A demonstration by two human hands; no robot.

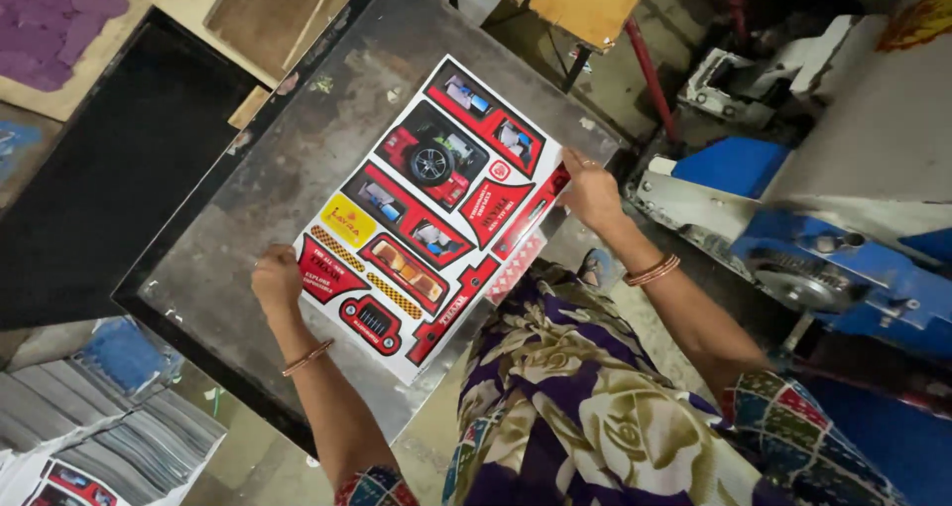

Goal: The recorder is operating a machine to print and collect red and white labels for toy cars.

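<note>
A white printed sheet (426, 208) with red, black and yellow car-themed cut-out shapes lies flat on a grey metal table (297, 149). My left hand (278, 280) grips the sheet's near left edge, fingers curled over it. My right hand (592, 190) pinches the sheet's right edge near a red strip shape. Both wrists wear thin bangles. Beneath the sheet's right part, the corner of another patterned sheet (516, 268) shows.
A blue and grey machine (823, 258) stands at the right. Stacks of printed sheets (109, 437) lie at the lower left. A dark panel (109, 169), a purple-topped board (50, 20) and a wooden board (575, 0) lie beyond the table. My flowered garment fills the bottom.
</note>
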